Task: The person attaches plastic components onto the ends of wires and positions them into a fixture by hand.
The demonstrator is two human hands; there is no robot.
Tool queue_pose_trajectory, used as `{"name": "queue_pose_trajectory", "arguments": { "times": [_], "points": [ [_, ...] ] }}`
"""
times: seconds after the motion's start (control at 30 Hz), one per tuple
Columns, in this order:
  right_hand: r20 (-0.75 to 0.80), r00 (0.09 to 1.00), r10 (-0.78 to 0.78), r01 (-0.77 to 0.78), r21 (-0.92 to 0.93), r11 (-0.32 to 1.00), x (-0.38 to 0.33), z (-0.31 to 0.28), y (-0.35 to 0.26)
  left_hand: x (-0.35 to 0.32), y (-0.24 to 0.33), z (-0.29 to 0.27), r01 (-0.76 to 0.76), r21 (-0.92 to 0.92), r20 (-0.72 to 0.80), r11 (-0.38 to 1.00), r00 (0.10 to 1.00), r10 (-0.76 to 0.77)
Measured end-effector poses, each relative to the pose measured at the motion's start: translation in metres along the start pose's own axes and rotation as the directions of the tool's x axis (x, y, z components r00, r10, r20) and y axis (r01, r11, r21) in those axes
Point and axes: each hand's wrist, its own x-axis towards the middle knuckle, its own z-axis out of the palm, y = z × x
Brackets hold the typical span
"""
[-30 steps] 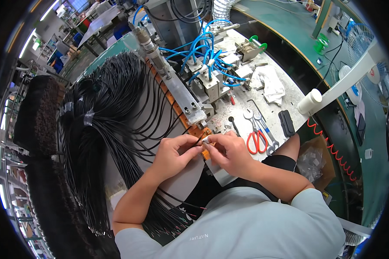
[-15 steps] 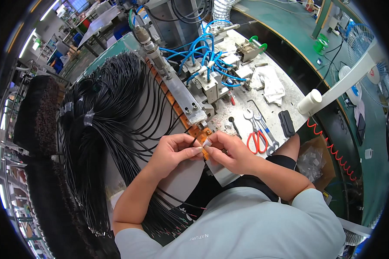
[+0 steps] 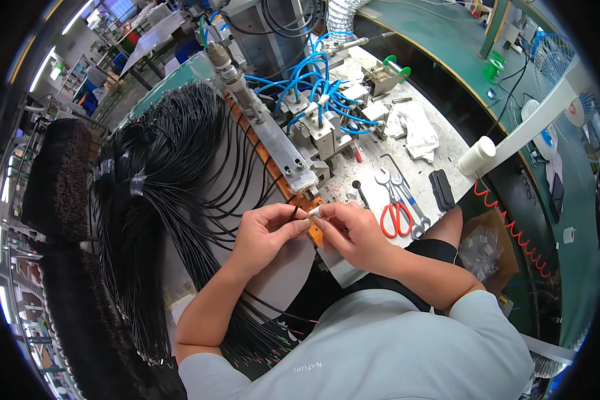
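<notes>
My left hand [image 3: 263, 235] is closed in a pinch above the orange strip [image 3: 273, 172], and a black cable [image 3: 296, 211] runs in between its fingers. The fingertips of my right hand [image 3: 359, 235] press together right beside it, thumb against forefinger. A small white piece [image 3: 315, 211] shows at the right forefinger's tip; whether it is worn on the finger or held cannot be told. The cable's end is hidden where the two hands meet. More black cables [image 3: 237, 200] lead from the strip to a big bundle [image 3: 157, 200] on the left.
Ahead stands a metal fixture [image 3: 263, 133] with blue air hoses [image 3: 327, 87]. Red-handled scissors [image 3: 397, 220], wrenches [image 3: 410, 200], a black case [image 3: 441, 191] and a white cloth [image 3: 417, 133] lie on the right. A white lamp arm [image 3: 533, 127] crosses the right side.
Both hands have shifted slightly and the fingertips have drawn a little apart, so the white piece shows more. The left hand has moved a bit to the left.
</notes>
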Motion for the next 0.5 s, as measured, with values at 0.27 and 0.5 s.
{"name": "queue_pose_trajectory", "arguments": {
  "times": [0.27,0.5],
  "points": [
    [-0.046,0.982,-0.186,0.174,-0.185,0.967,0.001,0.002,0.007,0.001,-0.001,0.001,0.009,0.058,0.000,0.998,1.000,-0.009],
    [0.039,0.997,-0.059,0.062,-0.082,0.995,-0.001,-0.002,0.005,0.000,0.004,0.002,0.058,0.096,0.036,0.994,0.997,-0.062]
  ]
}}
